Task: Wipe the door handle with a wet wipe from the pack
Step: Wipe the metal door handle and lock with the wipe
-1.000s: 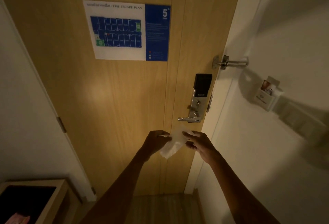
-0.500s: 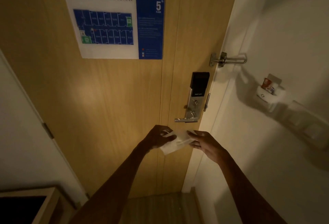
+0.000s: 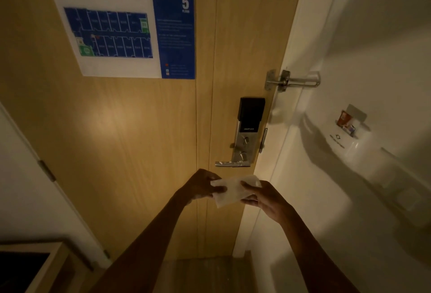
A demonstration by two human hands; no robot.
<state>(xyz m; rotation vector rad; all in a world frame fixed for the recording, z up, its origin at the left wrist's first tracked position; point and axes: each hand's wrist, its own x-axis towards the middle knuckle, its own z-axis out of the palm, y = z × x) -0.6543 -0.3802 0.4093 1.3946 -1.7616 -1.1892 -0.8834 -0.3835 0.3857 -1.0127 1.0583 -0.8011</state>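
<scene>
A white wet wipe [image 3: 231,190] is stretched between both hands, just below the door handle. My left hand [image 3: 200,185] pinches its left edge and my right hand [image 3: 261,197] grips its right side. The silver lever door handle [image 3: 231,164] juts left from a metal lock plate [image 3: 245,143] with a black reader on top, on the wooden door [image 3: 140,141]. Both hands are a short way beneath the handle, apart from it. No wipe pack is in view.
A fire escape plan [image 3: 121,31] is stuck on the door. A swing-bar latch [image 3: 291,80] sits above the lock. A key-card holder [image 3: 345,129] hangs on the white right wall. A wooden box [image 3: 46,267] stands at lower left.
The view has drawn closer to the door. The wipe has been spread out flatter between the two hands, which stay just under the handle.
</scene>
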